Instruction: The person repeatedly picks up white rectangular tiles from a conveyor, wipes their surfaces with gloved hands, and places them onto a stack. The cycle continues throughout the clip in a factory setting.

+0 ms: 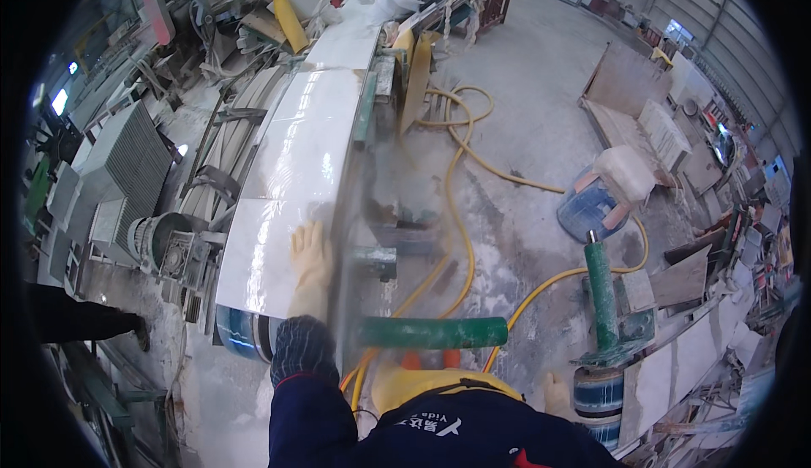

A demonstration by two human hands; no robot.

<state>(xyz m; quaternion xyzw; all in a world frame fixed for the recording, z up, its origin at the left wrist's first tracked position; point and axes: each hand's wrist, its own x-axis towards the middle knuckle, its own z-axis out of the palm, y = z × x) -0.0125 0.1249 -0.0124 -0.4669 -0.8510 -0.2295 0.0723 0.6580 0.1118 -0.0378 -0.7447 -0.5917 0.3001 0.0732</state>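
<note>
The left hand (pixel 312 258), in a pale yellow glove, seems to lie flat on the near white slab (pixel 269 253), close to its right edge. Its fingers are out straight and near each other, and they pinch nothing. The right hand (pixel 557 394) is low down, just beside a roll with blue stripes (pixel 598 392). It is blurry and partly hidden, so I cannot tell how its fingers are.

The near slab is long and shiny. Its near end is over a blue roll (pixel 241 330), and another white slab (pixel 308 143) lies past its far end. A fat green bar (pixel 435 333) sticks out sideways in front of the person's yellow apron (pixel 439 383), between the two hands. A green post (pixel 600 291) stands up on the right.

A yellow hose (pixel 460 214) loops over the dusty floor (pixel 532 71), near a blue tub (pixel 589 212). On the left are a round motor (pixel 173 250) and a big gray ribbed block (pixel 127 172). Another person's dark leg (pixel 84 314) comes in from that side.
</note>
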